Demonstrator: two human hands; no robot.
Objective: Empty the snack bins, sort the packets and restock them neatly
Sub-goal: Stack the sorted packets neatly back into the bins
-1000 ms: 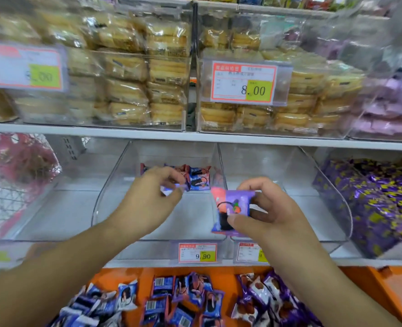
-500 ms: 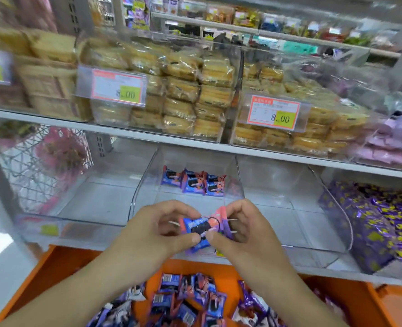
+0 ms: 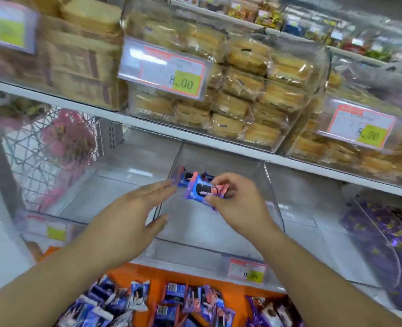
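Observation:
My right hand [image 3: 236, 204] pinches a small stack of blue and pink snack packets [image 3: 201, 188] over the middle clear bin [image 3: 218, 244] on the lower shelf. A few blue packets [image 3: 183, 179] stand in a row at the back of that bin. My left hand [image 3: 134, 215] hovers just left of the held packets with its fingers straight, over the bin's left wall, holding nothing. More loose blue and purple packets [image 3: 171, 305] lie in a heap on the orange surface [image 3: 156, 285] below the shelf.
Clear bins stand left [image 3: 101, 185] and right [image 3: 313, 220] of the middle one. A bin of purple packets [image 3: 388, 244] is at far right. Bins of yellow cakes [image 3: 230, 102] with price tags fill the shelf above. A wire basket [image 3: 42, 149] with pink items sits at left.
Both hands held the packets together low in front; now my right hand alone has carried them up into the middle bin and my left hand has let go and opened.

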